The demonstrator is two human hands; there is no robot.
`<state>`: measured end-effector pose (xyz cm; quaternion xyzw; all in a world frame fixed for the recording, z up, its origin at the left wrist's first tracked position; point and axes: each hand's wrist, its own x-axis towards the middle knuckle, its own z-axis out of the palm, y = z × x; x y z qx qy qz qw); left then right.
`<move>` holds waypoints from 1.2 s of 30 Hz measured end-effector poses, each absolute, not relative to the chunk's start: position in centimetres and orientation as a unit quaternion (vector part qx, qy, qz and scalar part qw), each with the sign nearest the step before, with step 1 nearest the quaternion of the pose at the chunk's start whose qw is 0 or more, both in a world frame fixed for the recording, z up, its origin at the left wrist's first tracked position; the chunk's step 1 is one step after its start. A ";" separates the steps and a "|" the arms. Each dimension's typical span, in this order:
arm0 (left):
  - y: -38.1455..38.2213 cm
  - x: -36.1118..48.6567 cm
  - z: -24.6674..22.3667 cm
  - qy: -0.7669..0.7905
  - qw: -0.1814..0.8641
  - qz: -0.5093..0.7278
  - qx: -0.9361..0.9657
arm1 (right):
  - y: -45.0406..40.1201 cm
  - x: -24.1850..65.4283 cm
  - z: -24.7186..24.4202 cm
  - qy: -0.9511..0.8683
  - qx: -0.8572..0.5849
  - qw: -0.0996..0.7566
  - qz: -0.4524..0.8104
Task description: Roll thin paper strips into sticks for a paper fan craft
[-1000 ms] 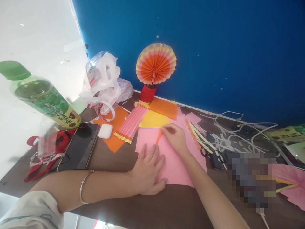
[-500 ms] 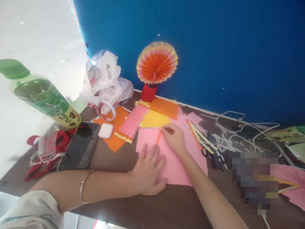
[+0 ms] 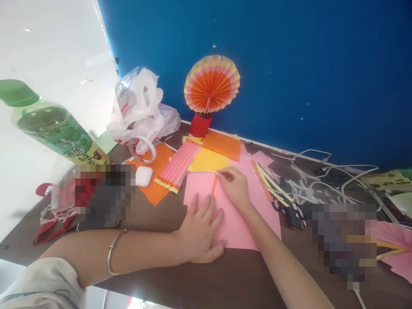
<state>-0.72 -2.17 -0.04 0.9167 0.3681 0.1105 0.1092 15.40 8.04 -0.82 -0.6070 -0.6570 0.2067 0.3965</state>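
Observation:
My left hand (image 3: pixel 202 231) lies flat with fingers spread on a pink paper sheet (image 3: pixel 238 234). Its fingertips touch the lower end of a narrow orange paper strip (image 3: pixel 214 185). At the strip's upper end, the thumb and forefinger of my right hand (image 3: pixel 234 182) are pinched together on it, near the pink sheet's top edge. Just beyond lies a yellow paper sheet (image 3: pixel 210 160), partly under a folded orange paper (image 3: pixel 223 145). A pleated pink paper with yellow and orange ends (image 3: pixel 180 162) rests left of it.
A round pleated fan (image 3: pixel 212 88) stands in a red holder (image 3: pixel 201 125) by the blue wall. Left are a tape roll (image 3: pixel 152 153), a white case (image 3: pixel 143 176), plastic bags (image 3: pixel 141 98) and a green-capped bottle (image 3: pixel 61 133). Paper strips (image 3: pixel 273 182) and white cables (image 3: pixel 309 184) lie right.

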 end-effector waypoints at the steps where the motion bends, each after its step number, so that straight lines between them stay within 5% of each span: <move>1: -2.2 -0.7 0.0 0.369 0.109 0.110 0.916 | 8.0 15.4 -0.8 -0.658 -0.609 0.395 0.204; 14: -2.2 -0.8 -0.3 0.365 0.102 0.118 0.918 | 9.0 16.3 -1.1 -0.620 -0.640 0.399 0.216; 22: -2.1 -0.9 -0.4 0.359 0.106 0.141 0.916 | 9.7 17.5 2.6 -0.707 -0.617 0.178 0.296; 30: 1.3 -0.4 1.6 0.450 0.348 0.306 0.763 | 6.0 19.7 7.2 -0.729 -0.559 0.207 0.335; 36: 3.7 2.1 4.3 0.371 0.492 0.252 0.746 | 2.2 20.5 10.4 -0.703 -0.567 0.255 0.347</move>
